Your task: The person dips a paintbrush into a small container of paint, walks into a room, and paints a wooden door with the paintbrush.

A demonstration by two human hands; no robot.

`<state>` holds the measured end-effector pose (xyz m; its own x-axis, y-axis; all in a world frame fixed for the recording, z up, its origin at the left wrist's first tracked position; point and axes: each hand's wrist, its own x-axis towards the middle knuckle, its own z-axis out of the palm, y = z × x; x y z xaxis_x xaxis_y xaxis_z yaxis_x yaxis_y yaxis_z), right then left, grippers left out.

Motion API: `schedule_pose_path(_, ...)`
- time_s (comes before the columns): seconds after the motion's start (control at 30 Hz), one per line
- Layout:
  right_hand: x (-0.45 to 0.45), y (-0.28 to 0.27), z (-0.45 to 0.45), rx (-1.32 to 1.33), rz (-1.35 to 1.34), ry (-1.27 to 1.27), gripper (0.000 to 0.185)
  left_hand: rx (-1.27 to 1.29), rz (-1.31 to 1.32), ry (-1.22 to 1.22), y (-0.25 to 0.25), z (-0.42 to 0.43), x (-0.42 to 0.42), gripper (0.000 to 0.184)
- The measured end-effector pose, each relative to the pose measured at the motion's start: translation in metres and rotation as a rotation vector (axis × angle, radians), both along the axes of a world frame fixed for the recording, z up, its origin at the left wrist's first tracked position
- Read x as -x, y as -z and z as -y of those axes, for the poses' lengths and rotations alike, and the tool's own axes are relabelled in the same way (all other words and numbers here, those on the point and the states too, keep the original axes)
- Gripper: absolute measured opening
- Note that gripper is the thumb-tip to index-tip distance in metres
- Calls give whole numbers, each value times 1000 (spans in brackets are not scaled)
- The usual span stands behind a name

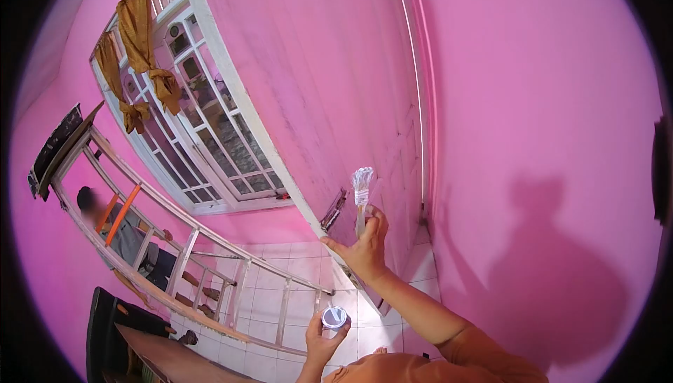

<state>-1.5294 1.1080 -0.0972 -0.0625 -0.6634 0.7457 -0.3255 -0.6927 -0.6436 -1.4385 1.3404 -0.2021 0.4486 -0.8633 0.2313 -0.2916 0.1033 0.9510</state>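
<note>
My right hand (pixel 366 246) is closed around the handle of a paintbrush (pixel 362 185), its bristles pointing up and coated in white. The brush is in front of a pink door (pixel 315 88), close to the metal door handle (pixel 334 209). My right thumb reaches to the door's pale edge (pixel 261 125); whether it presses on it I cannot tell. Lower down, my left hand (pixel 323 341) grips a small open paint can (pixel 335 318) with whitish paint on its rim. What the can holds inside shows only partly.
A tall ladder (pixel 184 260) stands left, with a person (pixel 130 236) in a grey shirt behind it. Beyond are a white-framed window (pixel 210 113) and knotted brown curtains (pixel 137 29). Dark furniture (pixel 105 334) is at lower left. A pink wall (pixel 533 102) rises on the right over tiled floor (pixel 301 271).
</note>
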Motion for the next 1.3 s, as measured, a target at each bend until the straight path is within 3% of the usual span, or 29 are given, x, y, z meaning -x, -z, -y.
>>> schedule_pose_path(0.17, -16, 2, 4, -83, 25, -18, 95, -22, 91, -26, 8, 1, 0, 61)
schedule_pose_path(0.3, -14, -1, 8, 2, -42, -10, 95, -2, 58, -73, 3, 0, 6, 61)
schedule_pose_path(0.37, -11, 5, 10, -69, 152, -321, 102, -7, 48, -77, 4, 4, 8, 61)
schedule_pose_path(0.4, -8, 3, 10, -70, 148, -318, 102, -4, 49, -81, 8, 4, 8, 60)
schedule_pose_path(0.47, -7, -1, 3, -150, 207, -495, 92, -10, 54, -78, 14, 4, 8, 59)
schedule_pose_path(0.57, -13, 10, 5, -105, 249, -559, 84, -5, -15, -57, 15, 7, 6, 56)
schedule_pose_path(0.97, -4, 22, 48, -68, 227, -757, 79, 55, 103, -9, 54, 67, -13, 55)
schedule_pose_path(1.03, 3, 20, 58, -76, 233, -792, 79, 63, 211, -7, 41, 80, -6, 53)
schedule_pose_path(1.17, 25, 17, 81, -116, 113, -872, 80, 90, 190, -54, 39, 103, 15, 53)
schedule_pose_path(1.3, 30, 20, 97, -113, 154, -932, 72, 58, 199, -102, 31, 125, 37, 54)
